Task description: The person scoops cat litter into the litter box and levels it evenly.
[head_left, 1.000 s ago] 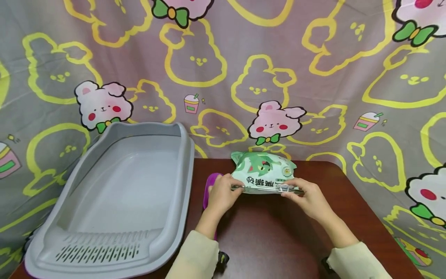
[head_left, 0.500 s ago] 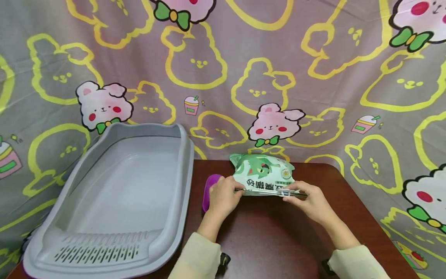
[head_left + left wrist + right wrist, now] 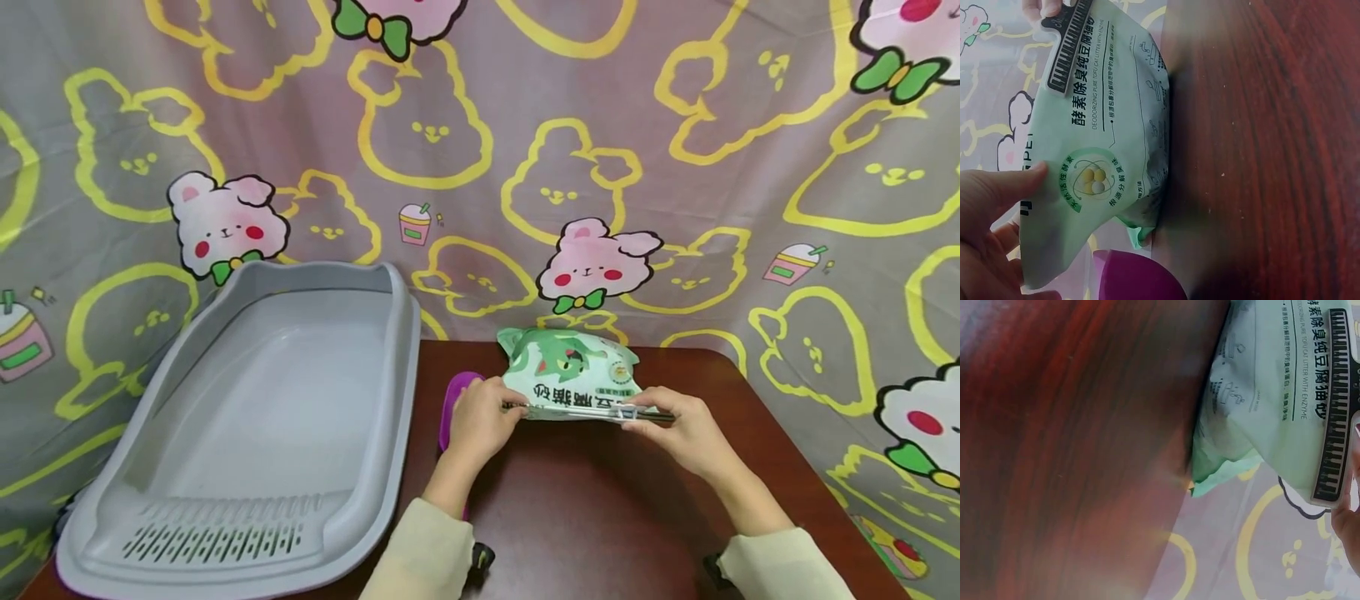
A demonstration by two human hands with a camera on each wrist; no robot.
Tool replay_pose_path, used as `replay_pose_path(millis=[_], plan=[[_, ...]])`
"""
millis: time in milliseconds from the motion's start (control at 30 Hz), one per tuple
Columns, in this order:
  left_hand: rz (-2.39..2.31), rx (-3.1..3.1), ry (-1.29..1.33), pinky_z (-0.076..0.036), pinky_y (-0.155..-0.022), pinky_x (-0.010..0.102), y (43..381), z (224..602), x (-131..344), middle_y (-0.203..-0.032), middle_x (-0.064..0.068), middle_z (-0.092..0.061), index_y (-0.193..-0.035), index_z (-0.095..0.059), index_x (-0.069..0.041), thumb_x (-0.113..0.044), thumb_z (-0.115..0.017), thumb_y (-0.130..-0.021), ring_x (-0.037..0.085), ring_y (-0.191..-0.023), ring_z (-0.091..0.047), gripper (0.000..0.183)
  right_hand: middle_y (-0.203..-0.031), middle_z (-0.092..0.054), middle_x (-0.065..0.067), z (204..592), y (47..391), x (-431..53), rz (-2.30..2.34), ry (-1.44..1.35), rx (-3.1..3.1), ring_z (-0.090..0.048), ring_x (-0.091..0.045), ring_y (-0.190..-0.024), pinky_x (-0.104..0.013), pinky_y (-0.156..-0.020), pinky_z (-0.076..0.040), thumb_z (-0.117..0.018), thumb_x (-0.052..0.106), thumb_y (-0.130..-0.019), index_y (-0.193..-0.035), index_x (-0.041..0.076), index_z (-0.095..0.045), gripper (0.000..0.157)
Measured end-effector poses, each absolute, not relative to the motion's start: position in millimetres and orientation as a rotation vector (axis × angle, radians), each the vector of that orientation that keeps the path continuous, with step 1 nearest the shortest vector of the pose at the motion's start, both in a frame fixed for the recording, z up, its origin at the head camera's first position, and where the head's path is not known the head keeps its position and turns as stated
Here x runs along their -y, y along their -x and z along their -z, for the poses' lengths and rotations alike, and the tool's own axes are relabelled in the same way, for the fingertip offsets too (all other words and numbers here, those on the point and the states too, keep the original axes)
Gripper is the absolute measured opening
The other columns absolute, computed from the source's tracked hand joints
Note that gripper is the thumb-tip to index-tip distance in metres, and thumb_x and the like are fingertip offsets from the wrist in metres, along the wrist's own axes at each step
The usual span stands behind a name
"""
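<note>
A green and white bag of tofu cat litter (image 3: 566, 367) lies on the table, its upper edge raised toward me. My left hand (image 3: 482, 421) pinches the left end of that edge; in the left wrist view, the thumb (image 3: 1007, 184) presses on the bag's face. At the other end, my right hand (image 3: 686, 429) pinches a bag clip (image 3: 1335, 406) with a piano-key pattern. The clip sits along part of the bag's edge, and the right fingers are at its outer end. Most of the right hand lies outside the right wrist view.
Left of the bag stands a large grey litter box (image 3: 408, 358) with a slotted front ledge. A purple plastic thing (image 3: 1138, 278), partly behind my left hand, lies between box and bag. The brown table (image 3: 570, 517) ends at a patterned curtain (image 3: 465, 208).
My right hand has moved slightly to the right with the clip, along the bag's edge. The left hand keeps its pinch at nearly the same spot.
</note>
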State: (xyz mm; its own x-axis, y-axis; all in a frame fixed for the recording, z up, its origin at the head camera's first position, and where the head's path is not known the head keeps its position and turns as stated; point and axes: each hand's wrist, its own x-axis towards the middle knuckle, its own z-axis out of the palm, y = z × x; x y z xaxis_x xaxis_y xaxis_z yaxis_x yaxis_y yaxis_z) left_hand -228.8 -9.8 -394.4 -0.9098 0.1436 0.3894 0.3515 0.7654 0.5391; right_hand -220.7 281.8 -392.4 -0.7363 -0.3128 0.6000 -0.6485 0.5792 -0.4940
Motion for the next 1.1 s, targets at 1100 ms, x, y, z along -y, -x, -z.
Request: replay_pose_path(millis=[1100], plan=[[1.019,2.629,0.448,-0.05,-0.075,0.032,235,399,13,-0.09,-0.003,-0.072,-0.088,-0.082,-0.021,-0.019,-0.081,-0.081,0.02,-0.088,-0.062,0.007,-0.089,-0.072,-0.008,390,211,-308,-0.976,-0.764,2.278,-0.063,0.009,-0.084,-0.007,-0.07,-0.051,-0.083,-0.016,-0.062,-0.093,0.004,-0.075,0.038]])
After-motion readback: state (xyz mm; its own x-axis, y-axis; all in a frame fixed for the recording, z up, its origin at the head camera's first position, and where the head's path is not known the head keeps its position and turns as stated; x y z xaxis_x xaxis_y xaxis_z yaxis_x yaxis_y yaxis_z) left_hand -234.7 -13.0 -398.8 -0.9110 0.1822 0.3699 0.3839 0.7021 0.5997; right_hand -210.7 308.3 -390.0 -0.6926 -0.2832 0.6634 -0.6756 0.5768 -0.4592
